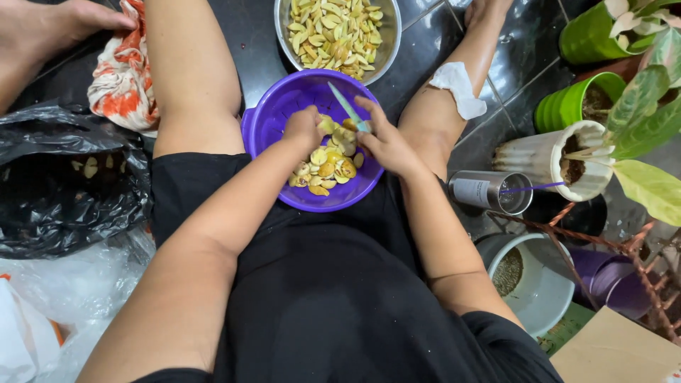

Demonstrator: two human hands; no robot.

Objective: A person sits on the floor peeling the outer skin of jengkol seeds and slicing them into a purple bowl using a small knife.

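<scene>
A person sits on a dark, glossy tiled floor [433,42], seen from above, legs spread to either side and a black garment across the lap; a white patch [460,86] is stuck on the right shin. On the left lie a black plastic bag [57,191] holding a few pale scraps, a clear plastic bag [78,284] and a crumpled orange and white cloth [124,74]; another person's foot [42,28] shows in the top left corner. On the right stand green plant pots [578,103], a cream ribbed pot [546,152] tipped on its side, a metal cup [489,191] with a purple straw, a white bucket [546,291] and broad green and pink leaves [649,106].

Both forearms reach forward and meet over a purple bowl [273,124] resting between the thighs. The left hand [305,129] is curled down, fingers gathered on a piece in the bowl; the right hand [383,142] is closed round the handle of a small knife [346,106], its pale green blade pointing up and to the left over the bowl.

The purple bowl holds a small heap of yellow seed pieces [330,169], some browned at the edges, lying on the side nearest the body. Just beyond it stands a metal bowl [389,35], heaped full of paler, sliced yellow pieces [337,32].
</scene>
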